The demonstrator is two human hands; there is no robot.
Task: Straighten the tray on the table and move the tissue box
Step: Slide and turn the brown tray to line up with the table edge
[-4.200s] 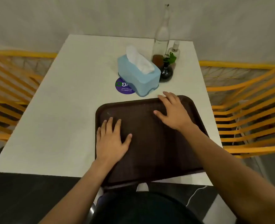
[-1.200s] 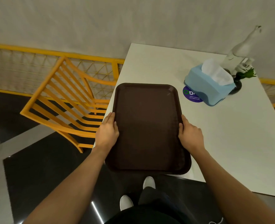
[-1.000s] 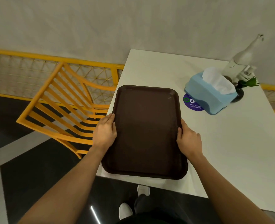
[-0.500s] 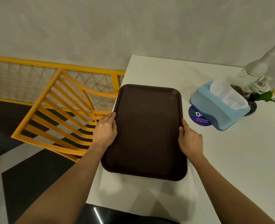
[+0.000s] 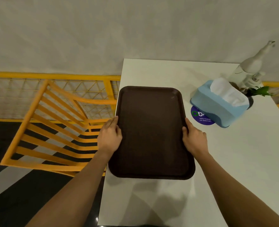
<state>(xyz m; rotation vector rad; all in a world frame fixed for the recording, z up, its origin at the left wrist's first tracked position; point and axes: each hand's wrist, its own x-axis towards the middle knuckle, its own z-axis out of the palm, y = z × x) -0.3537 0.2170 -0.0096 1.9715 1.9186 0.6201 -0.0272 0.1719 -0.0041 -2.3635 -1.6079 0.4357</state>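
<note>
Tray point(image 5: 151, 131) lies along the table's point(image 5: 243, 161) left edge, long side running away from you. Your left hand point(image 5: 110, 136) and right hand point(image 5: 193, 139) clamp its long rims — fingers pressed together, thumbs on top — likely for squaring it to the edge. Tissue box point(image 5: 220, 104) sits right of it, apart, partly covering a purple sticker point(image 5: 201, 117) — not yet moved.

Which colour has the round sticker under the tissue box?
Purple, with a green ring logo and white text; head view.
</note>
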